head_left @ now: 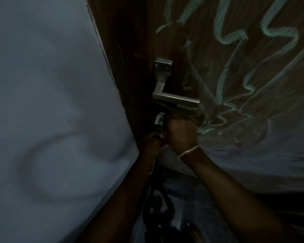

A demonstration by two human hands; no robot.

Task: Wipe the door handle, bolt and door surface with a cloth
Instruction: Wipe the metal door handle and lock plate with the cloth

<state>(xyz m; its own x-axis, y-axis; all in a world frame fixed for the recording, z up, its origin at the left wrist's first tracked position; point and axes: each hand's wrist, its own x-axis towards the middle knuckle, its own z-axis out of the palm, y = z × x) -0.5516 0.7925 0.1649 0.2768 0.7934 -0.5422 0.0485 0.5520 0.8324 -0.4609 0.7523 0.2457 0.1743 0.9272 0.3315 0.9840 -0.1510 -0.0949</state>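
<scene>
brown wooden door [133, 41], teal scribbles [235, 37], grey wall [42, 85]

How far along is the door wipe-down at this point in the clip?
Nothing looks clearly finished; the light is dim. In hand: the right hand holds a bunched cloth against the underside of the door handle. Left: the door surface still carries pale green scribbles, and the bolt cannot be made out. The left hand is curled low at the door edge; what it holds is unclear.
</scene>
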